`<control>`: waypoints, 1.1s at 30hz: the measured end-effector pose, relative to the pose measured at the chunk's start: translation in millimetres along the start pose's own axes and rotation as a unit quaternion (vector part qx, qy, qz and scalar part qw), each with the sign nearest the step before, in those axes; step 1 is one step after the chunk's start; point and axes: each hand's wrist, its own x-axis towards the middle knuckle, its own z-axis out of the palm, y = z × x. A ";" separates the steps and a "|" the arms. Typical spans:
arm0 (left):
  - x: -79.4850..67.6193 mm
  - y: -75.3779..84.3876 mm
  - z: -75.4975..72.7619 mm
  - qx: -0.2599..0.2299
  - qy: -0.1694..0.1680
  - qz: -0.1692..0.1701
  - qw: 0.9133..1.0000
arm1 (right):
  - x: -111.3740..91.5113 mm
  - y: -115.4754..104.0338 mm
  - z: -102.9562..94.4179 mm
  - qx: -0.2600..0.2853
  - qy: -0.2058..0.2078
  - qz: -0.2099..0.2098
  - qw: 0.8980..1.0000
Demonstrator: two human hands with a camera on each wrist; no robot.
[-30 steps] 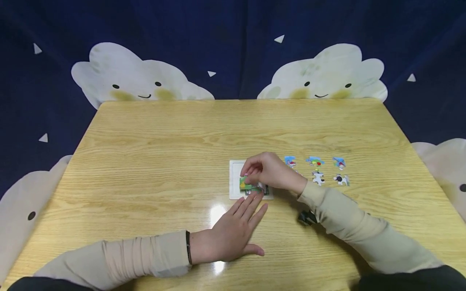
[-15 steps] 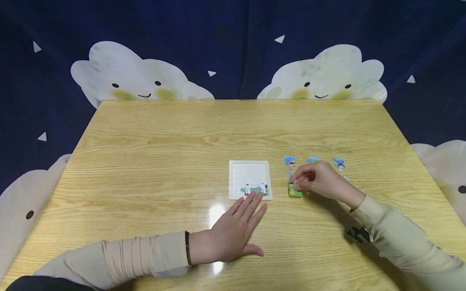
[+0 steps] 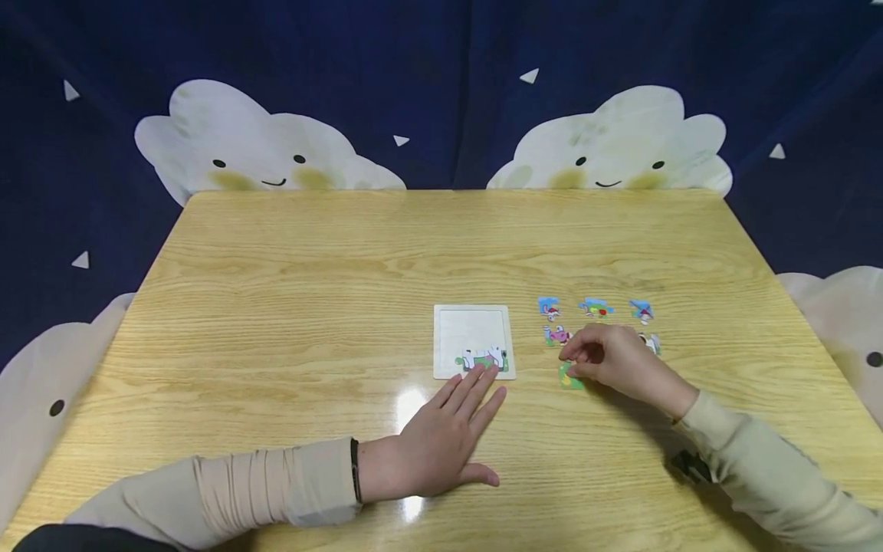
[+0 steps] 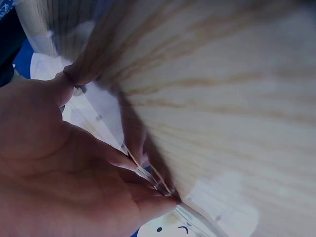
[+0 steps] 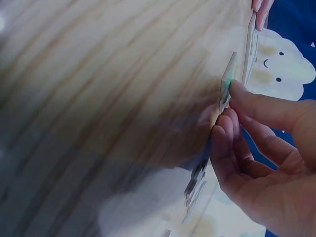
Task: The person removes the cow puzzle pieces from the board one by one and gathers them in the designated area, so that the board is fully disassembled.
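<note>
My left hand (image 3: 438, 445) lies with straight fingers on the wooden table, its fingertips on the near edge of a white square puzzle tray (image 3: 448, 330). A puzzle piece with white legs on green (image 3: 479, 359) sits along the tray's near side. To the right of the tray, my right hand (image 3: 624, 368) pinches a green puzzle piece (image 3: 567, 378) with a yellow patch. In the right wrist view the thumb presses on this green piece (image 5: 228, 76), which is right at the tabletop.
Loose puzzle pieces lie in rows to the right: a blue one (image 3: 549, 307), a blue-green one (image 3: 596, 307) and another blue one (image 3: 642, 310) behind, with a pink one (image 3: 557, 335) and a white one (image 3: 651, 343) nearer. A dark cloud-patterned curtain (image 3: 441, 92) hangs behind the table.
My right hand has carried the green piece from over the tray to the right, then slightly nearer and lower at the table. My left hand has stayed at the tray's edge.
</note>
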 end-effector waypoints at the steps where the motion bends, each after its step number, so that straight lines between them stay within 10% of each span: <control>1: 0.2 0.1 0.2 0.000 -0.001 0.000 1.000 | -0.3 0.0 0.3 -0.001 0.000 -0.004 1.000; 11: -0.7 -1.2 0.2 0.003 0.005 0.004 1.000 | 19.1 -10.9 -2.8 0.013 0.027 -0.072 0.997; 33: -0.3 0.2 -0.6 0.011 -0.004 -0.002 1.000 | 87.5 -74.0 49.0 0.083 -0.102 -0.089 0.987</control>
